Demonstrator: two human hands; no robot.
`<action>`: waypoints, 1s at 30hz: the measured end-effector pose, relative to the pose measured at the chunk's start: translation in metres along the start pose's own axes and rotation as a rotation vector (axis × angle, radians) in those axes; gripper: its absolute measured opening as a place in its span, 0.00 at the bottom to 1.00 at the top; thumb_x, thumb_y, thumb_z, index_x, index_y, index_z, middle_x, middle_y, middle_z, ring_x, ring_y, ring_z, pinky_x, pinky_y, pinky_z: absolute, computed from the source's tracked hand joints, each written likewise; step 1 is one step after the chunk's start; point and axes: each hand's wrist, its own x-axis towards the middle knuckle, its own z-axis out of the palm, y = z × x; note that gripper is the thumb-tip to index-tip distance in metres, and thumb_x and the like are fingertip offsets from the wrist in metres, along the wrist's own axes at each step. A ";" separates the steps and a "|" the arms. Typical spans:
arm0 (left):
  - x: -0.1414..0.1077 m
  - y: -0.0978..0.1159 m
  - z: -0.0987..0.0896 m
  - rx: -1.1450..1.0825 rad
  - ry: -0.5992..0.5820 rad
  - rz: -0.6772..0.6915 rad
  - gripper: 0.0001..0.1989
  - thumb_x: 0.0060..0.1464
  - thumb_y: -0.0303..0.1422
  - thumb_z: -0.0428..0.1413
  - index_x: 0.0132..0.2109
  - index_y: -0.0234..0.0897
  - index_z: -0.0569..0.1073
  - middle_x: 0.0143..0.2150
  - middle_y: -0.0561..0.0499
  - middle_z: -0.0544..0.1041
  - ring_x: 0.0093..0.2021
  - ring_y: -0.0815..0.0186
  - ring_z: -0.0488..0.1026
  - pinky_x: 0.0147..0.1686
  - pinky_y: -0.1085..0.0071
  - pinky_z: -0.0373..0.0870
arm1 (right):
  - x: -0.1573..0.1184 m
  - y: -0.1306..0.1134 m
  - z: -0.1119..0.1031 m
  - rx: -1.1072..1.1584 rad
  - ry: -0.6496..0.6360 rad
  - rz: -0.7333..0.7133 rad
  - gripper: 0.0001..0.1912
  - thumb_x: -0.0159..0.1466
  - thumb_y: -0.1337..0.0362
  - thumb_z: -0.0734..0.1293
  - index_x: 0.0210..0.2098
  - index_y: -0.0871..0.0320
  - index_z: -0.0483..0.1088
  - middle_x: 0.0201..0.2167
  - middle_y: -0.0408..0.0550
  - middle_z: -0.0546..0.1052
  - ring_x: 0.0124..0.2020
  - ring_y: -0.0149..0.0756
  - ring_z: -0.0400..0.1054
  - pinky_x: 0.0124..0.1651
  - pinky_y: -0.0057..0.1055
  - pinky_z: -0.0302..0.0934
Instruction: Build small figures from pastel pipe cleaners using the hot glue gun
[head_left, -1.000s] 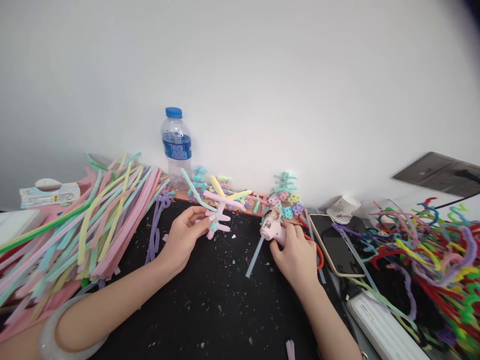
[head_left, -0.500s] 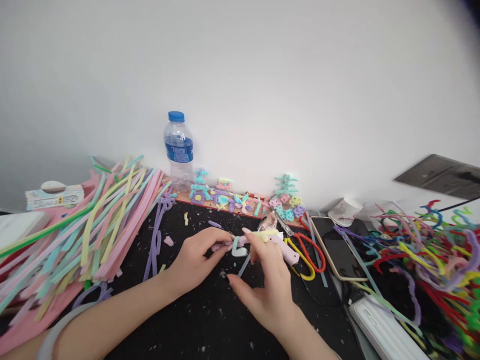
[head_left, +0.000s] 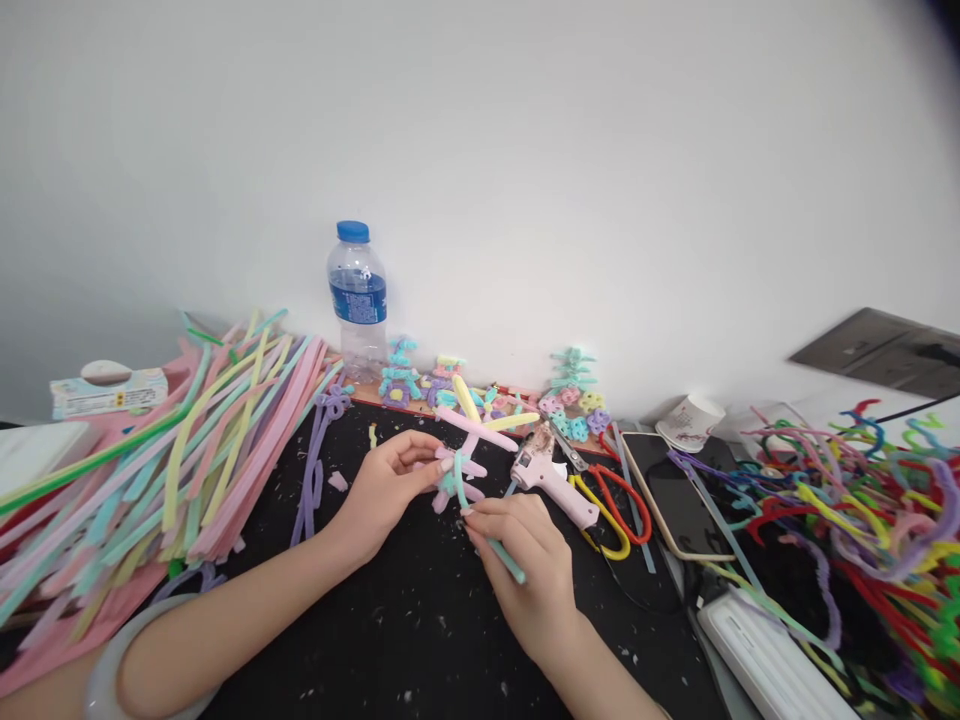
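Over the middle of the black table, my left hand [head_left: 388,492] pinches a pipe-cleaner flower [head_left: 474,432] made of pink, yellow and mint pieces. Its long yellow and pink arms point up and to the right. My right hand [head_left: 525,560] is closed on a mint pipe cleaner [head_left: 506,560]; the free end sticks out below the fingers, and the upper part curves around the flower's lower middle. Just beyond my right hand lies a pale pink glue gun [head_left: 553,482]. Scissors with red and yellow handles [head_left: 616,508] rest beside it.
Pastel pipe cleaners [head_left: 225,440] are heaped at left, bright ones [head_left: 885,540] at right. A water bottle [head_left: 358,300] stands by the wall, near small finished pieces [head_left: 574,400] on a board. A phone [head_left: 679,497], a paper cup [head_left: 691,420] and a white power strip [head_left: 765,650] lie right.
The flower has been turned so its yellow and pink arms rise upward. My right hand has shifted lower and now pinches the mint pipe cleaner, uncovering the glue gun.
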 end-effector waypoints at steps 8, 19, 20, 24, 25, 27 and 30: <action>0.002 -0.007 -0.003 -0.235 -0.098 -0.141 0.10 0.45 0.33 0.64 0.35 0.37 0.72 0.31 0.54 0.75 0.30 0.69 0.72 0.30 0.74 0.69 | 0.001 0.005 -0.002 0.176 0.032 0.143 0.07 0.62 0.73 0.63 0.33 0.55 0.71 0.32 0.47 0.76 0.35 0.36 0.69 0.38 0.34 0.63; 0.002 -0.005 -0.004 -0.303 -0.185 -0.154 0.10 0.46 0.31 0.64 0.35 0.37 0.71 0.29 0.54 0.73 0.27 0.70 0.70 0.27 0.73 0.69 | 0.010 0.015 -0.009 0.534 0.011 0.490 0.08 0.58 0.64 0.68 0.24 0.57 0.71 0.26 0.45 0.72 0.30 0.34 0.66 0.33 0.29 0.60; 0.002 -0.005 -0.004 -0.295 -0.188 -0.151 0.10 0.46 0.32 0.64 0.34 0.37 0.71 0.29 0.54 0.73 0.27 0.70 0.70 0.26 0.73 0.69 | 0.011 0.017 -0.009 0.588 0.016 0.525 0.08 0.58 0.63 0.68 0.23 0.58 0.71 0.26 0.44 0.72 0.29 0.34 0.65 0.33 0.29 0.59; 0.004 -0.006 -0.005 -0.273 -0.212 -0.141 0.09 0.47 0.31 0.63 0.34 0.37 0.71 0.28 0.55 0.73 0.27 0.70 0.70 0.27 0.74 0.69 | 0.010 0.024 -0.009 0.816 0.013 0.659 0.10 0.56 0.60 0.70 0.23 0.58 0.70 0.23 0.43 0.70 0.25 0.30 0.60 0.27 0.26 0.53; 0.004 -0.006 -0.005 -0.278 -0.223 -0.144 0.08 0.47 0.31 0.63 0.34 0.37 0.71 0.29 0.55 0.73 0.28 0.71 0.71 0.28 0.74 0.70 | 0.009 0.026 -0.009 0.864 0.004 0.689 0.10 0.56 0.59 0.70 0.23 0.58 0.70 0.23 0.42 0.70 0.23 0.29 0.58 0.25 0.26 0.51; 0.004 -0.006 -0.006 -0.296 -0.248 -0.154 0.08 0.48 0.30 0.63 0.34 0.37 0.70 0.28 0.56 0.73 0.29 0.72 0.71 0.29 0.75 0.70 | 0.008 0.029 -0.008 0.938 -0.012 0.738 0.11 0.56 0.59 0.71 0.24 0.59 0.70 0.21 0.41 0.69 0.21 0.27 0.54 0.23 0.25 0.46; 0.004 -0.006 -0.006 -0.318 -0.276 -0.177 0.07 0.50 0.29 0.62 0.34 0.38 0.70 0.28 0.56 0.73 0.28 0.73 0.71 0.28 0.76 0.71 | 0.007 0.031 -0.008 0.989 -0.025 0.772 0.11 0.56 0.59 0.71 0.24 0.59 0.69 0.20 0.40 0.69 0.21 0.26 0.53 0.24 0.25 0.45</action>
